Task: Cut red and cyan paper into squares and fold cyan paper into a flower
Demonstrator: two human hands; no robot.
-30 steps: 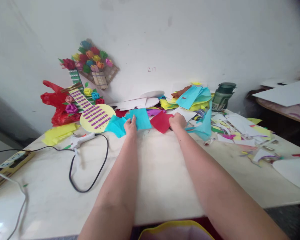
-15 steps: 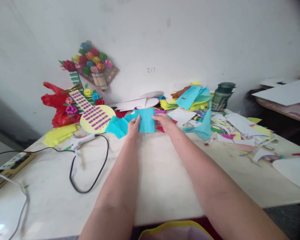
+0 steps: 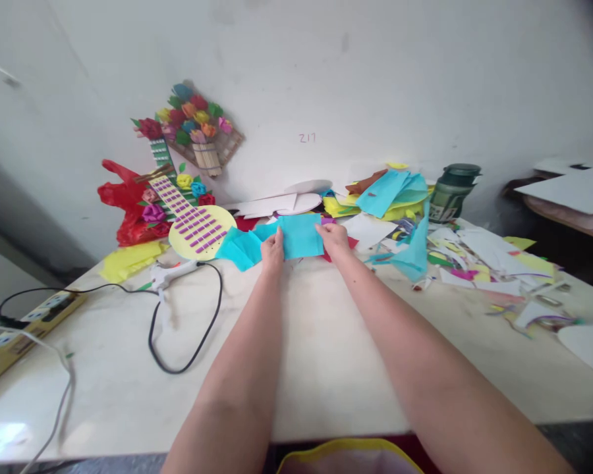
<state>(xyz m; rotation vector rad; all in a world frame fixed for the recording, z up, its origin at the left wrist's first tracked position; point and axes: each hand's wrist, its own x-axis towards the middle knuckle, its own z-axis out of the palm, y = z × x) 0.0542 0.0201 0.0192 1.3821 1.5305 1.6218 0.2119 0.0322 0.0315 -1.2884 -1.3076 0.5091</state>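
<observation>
A strip of turquoise crepe paper [image 3: 302, 237] is stretched between my two hands above the far part of the table. My left hand [image 3: 273, 250] pinches it near the middle, thumb on top, and the loose, creased end trails left toward a yellow guitar-shaped craft [image 3: 202, 232] with purple bars. At the strip's right edge my right hand [image 3: 333, 238] is closed on the paper between thumb and fingers. Between the hands the paper lies flat and taut. Red and purple paper partly shows behind the right hand.
A white glue gun [image 3: 170, 273] with a looped black cord lies left, near a power strip [image 3: 29, 332]. Coloured crepe sheets [image 3: 385, 191] are piled at the back. A green bottle [image 3: 454, 192] stands right, beside scattered paper scraps [image 3: 489, 253]. Paper flowers [image 3: 192, 118] lean against the wall.
The view has shifted slightly, so everything sits a little further right. Both hands keep their hold, and the turquoise paper shows somewhat wider between them.
</observation>
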